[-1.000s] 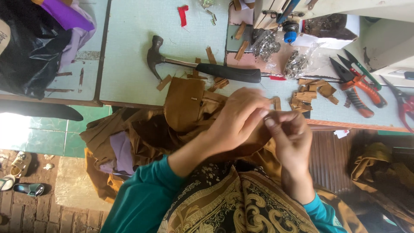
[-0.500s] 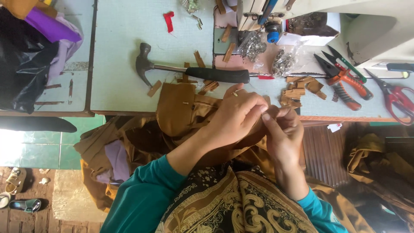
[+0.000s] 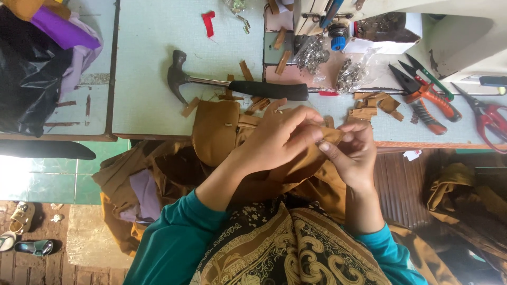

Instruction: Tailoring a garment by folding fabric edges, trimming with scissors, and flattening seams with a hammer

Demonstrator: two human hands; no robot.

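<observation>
While brown fabric (image 3: 296, 163) is draped off worktop (image 3: 153, 105) edge onto lap, folded tab pinched between left hand (image 3: 280, 140) and right hand (image 3: 351, 153) fingers. Judged soft, light, limp; best gripped at folded edge. Hammer (image 3: 237, 87) lies beyond.

Matt mustard-brown woven cloth (image 3: 216, 126) lies soft and creased at the front edge of the pale green painted desk (image 3: 148, 79), its surface scuffed. Beyond the cloth, a claw hammer (image 3: 232, 87) shows a dull steel head and matt black rubber handle. Right of it, orange plastic-handled pliers (image 3: 428, 103) and glinting metal fasteners (image 3: 351, 76) in clear film.
</observation>
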